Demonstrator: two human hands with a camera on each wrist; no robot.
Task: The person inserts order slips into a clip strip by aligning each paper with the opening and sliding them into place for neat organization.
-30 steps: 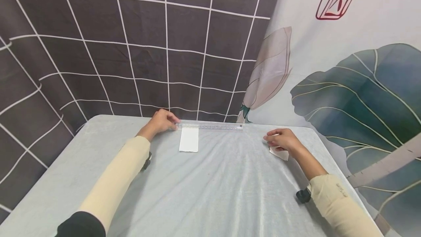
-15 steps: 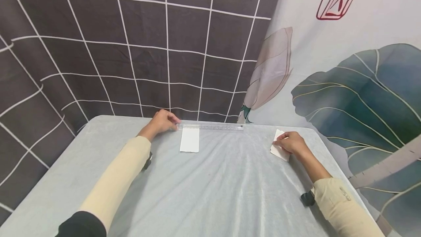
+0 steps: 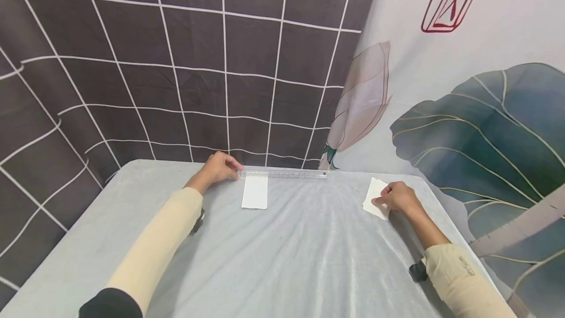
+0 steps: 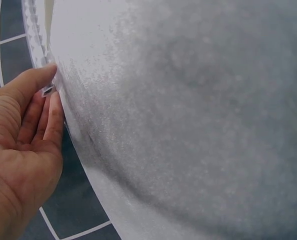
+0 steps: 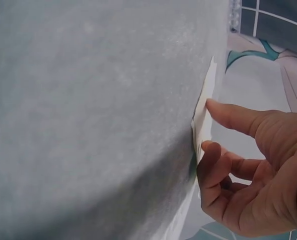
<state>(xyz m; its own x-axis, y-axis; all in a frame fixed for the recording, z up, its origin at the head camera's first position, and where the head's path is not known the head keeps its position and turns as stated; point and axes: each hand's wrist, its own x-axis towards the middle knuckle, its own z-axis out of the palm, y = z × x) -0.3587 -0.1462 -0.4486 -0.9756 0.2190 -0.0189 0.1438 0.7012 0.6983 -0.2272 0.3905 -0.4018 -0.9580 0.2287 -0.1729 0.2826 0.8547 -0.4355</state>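
In the head view, my left hand [image 3: 218, 167] pinches the left end of a clear plastic ruler [image 3: 291, 174] near the table's far edge. The left wrist view shows the ruler's end [image 4: 47, 91] between thumb and fingers. A white rectangular paper slip [image 3: 254, 194] lies flat, its far edge meeting the ruler. To the right, my right hand [image 3: 400, 197] touches a small stack of white paper slips [image 3: 372, 191], slightly fanned. Up close, the right thumb and forefinger tips rest apart on the papers [image 5: 204, 120], with the other fingers bent.
A pale grey cloth with soft wrinkles covers the table [image 3: 300, 259]. Behind it hangs a dark curtain [image 3: 185, 63] with a white grid. A white cloth [image 3: 415, 72] printed with leaves and a flower hangs at the right.
The right hand has shifted right and toward me, uncovering more of the paper stack, which it hid mostly one second ago. The left hand, ruler and single slip hold their places.
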